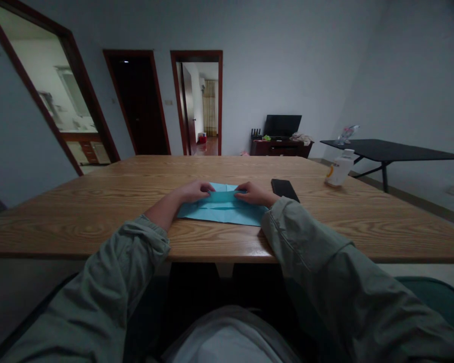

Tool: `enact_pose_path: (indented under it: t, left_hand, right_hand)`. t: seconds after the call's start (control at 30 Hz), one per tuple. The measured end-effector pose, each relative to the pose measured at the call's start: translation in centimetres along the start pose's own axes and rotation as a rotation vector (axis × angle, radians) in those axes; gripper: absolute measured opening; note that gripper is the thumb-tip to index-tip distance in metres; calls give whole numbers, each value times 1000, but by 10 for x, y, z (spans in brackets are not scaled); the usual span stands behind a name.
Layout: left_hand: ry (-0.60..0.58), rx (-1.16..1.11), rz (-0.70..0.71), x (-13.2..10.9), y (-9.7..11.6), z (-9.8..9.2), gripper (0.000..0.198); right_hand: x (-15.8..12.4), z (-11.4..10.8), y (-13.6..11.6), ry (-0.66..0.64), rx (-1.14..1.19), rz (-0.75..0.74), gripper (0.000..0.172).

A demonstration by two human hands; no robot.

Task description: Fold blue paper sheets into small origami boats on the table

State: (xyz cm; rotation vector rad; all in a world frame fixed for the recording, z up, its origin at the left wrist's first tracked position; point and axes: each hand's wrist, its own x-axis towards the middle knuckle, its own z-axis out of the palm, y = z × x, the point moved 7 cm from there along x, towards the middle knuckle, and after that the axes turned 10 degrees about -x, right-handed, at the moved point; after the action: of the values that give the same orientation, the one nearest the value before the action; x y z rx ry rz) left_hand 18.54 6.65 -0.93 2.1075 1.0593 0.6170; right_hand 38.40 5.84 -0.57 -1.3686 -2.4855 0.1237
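Note:
A sheet of light blue paper (223,215) lies on the wooden table in front of me, with crease lines across it and a folded strip along its upper part. My left hand (195,191) grips the left end of that strip, thumb and fingers pinched together. At the strip's right end, my right hand (254,193) pinches the paper in the same way. Both wrists rest low over the sheet, and the right forearm covers its lower right corner.
A black phone (285,190) lies just right of my right hand. Farther right on the wooden table (109,201) stands a white carton-like container (339,169). Beyond are a black folding table (393,149) and a television (282,126) on a low cabinet.

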Motion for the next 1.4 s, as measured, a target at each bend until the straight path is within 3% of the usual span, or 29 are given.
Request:
enact_pose_path:
  t: [0.27, 0.67, 0.87, 1.4]
  left_hand:
    - [13, -25, -22, 0, -3, 1, 44]
    - [51, 3, -24, 4, -9, 0, 44]
    - [52, 9, -28, 3, -9, 0, 44]
    - [78, 92, -13, 4, -8, 4, 44]
  right_hand:
    - [-5, -12, 2, 9, -10, -18, 29]
    - [-13, -35, 7, 173, -257, 157, 30]
    - [-13, -27, 8, 100, -137, 197, 29]
    - [-8, -6, 17, -45, 111, 126, 30]
